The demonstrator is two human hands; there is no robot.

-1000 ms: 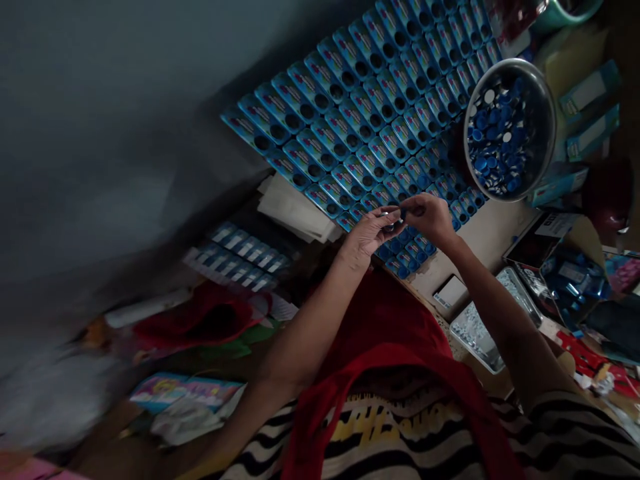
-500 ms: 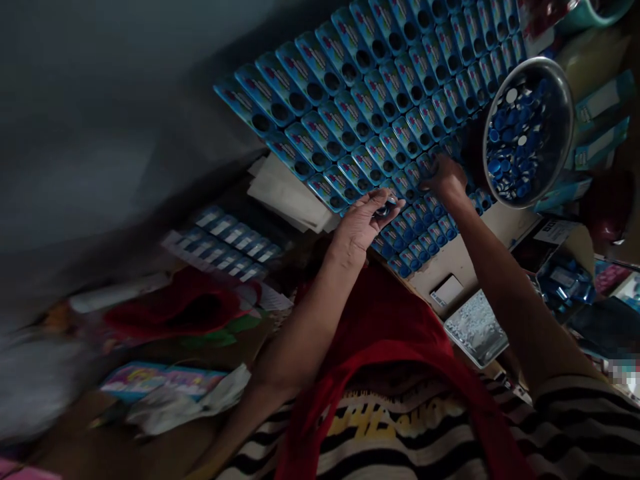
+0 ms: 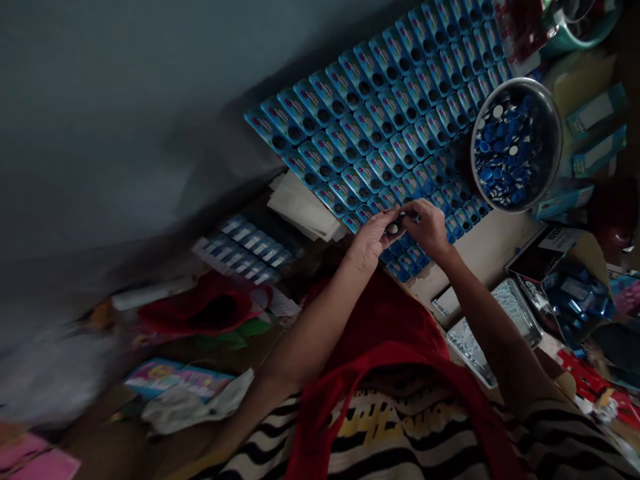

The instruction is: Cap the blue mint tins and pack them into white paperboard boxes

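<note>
A large board of blue cards (image 3: 380, 113), each with a round hole, lies in rows in front of me. My left hand (image 3: 373, 237) and my right hand (image 3: 425, 227) meet over the near edge of the rows. Their fingertips pinch a small dark item (image 3: 399, 220) between them; it is too small and dim to tell what it is. A few cards below my hands hold blue caps (image 3: 407, 257). A metal bowl (image 3: 547, 110) full of blue and white caps (image 3: 505, 157) stands to the right of my right hand.
A metal tray (image 3: 520, 303) with small pale pieces sits by my right forearm. Stacked white sheets (image 3: 303, 210) and a strip of blue packets (image 3: 250, 250) lie to the left. Red cloth (image 3: 200, 310), boxes (image 3: 595, 127) and clutter surround the board.
My right hand was out on the cards beside the bowl half a second ago and has come back to meet my left hand. The view has shifted slightly.
</note>
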